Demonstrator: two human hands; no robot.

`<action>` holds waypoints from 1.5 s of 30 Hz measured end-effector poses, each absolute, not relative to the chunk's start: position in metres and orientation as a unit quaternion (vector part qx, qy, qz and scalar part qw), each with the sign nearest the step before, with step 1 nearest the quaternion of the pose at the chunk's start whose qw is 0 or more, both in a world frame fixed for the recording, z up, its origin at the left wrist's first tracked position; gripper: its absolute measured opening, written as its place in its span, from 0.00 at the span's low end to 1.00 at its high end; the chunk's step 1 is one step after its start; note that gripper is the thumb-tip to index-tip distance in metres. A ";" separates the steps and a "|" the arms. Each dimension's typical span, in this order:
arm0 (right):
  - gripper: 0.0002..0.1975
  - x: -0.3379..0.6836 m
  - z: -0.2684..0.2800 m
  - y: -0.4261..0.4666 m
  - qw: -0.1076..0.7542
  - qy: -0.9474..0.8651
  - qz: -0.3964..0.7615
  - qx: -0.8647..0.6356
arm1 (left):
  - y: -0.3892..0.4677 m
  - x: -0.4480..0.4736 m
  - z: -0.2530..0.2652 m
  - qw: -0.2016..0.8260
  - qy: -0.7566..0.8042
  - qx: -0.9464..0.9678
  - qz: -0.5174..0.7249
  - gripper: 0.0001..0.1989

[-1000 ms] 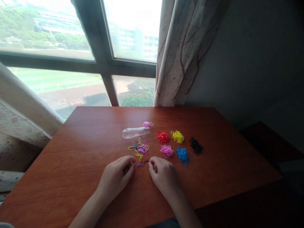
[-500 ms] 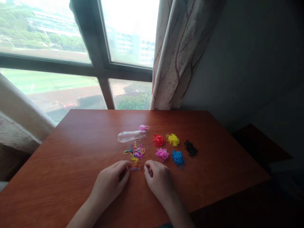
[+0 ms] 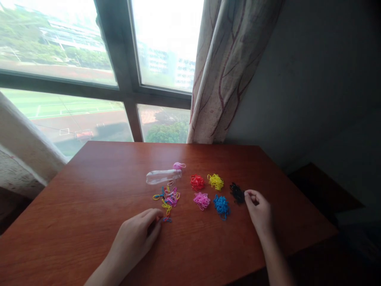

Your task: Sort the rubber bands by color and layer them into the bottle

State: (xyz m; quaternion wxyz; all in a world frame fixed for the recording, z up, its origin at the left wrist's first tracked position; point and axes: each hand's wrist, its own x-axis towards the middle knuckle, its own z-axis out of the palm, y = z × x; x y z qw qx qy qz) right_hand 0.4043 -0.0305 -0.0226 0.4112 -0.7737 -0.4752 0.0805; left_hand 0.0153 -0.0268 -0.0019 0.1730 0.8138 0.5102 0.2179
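My left hand [image 3: 138, 234] rests on the table with thumb and forefinger pinched together. Beside its fingertips lie a few small blue and red rubber bands [image 3: 167, 219]; whether one is in the pinch is hidden. Just beyond is a loose mixed heap of coloured rubber bands [image 3: 172, 197]. At the right, my right hand [image 3: 258, 210] has its fingertips pinched at the edge of the black rubber band pile [image 3: 237, 193]. What it holds, if anything, is too small to see. Red [image 3: 197, 182], yellow [image 3: 216, 181], pink [image 3: 201, 201] and blue rubber band piles [image 3: 221, 206] lie between the hands.
A clear, bottle-shaped plastic container [image 3: 162, 176] lies on its side, with a pink looped cap [image 3: 179, 165] by its mouth. The wooden table [image 3: 89, 190] meets a window [image 3: 127, 95] and a patterned curtain [image 3: 223, 75] at the back.
My right hand has moved right, from beside the left hand to the black pile. A thin dark strand was at its fingertips before. The left hand has stayed in place; the view has shifted slightly.
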 end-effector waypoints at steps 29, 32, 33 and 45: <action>0.10 0.240 -0.009 -0.043 0.413 -0.649 0.218 -0.601 | -0.029 0.015 -0.005 0.197 0.516 0.811 0.190 0.09; 0.08 0.223 -0.015 -0.044 0.380 -0.671 0.236 -0.592 | -0.029 0.015 -0.004 0.198 0.519 0.811 0.184 0.09; 0.07 0.220 -0.017 -0.045 0.369 -0.675 0.236 -0.593 | -0.029 0.015 -0.004 0.198 0.519 0.811 0.183 0.09; 0.06 0.220 -0.022 -0.050 0.317 -0.706 0.205 -0.599 | -0.027 0.016 -0.002 0.218 0.514 0.814 0.160 0.10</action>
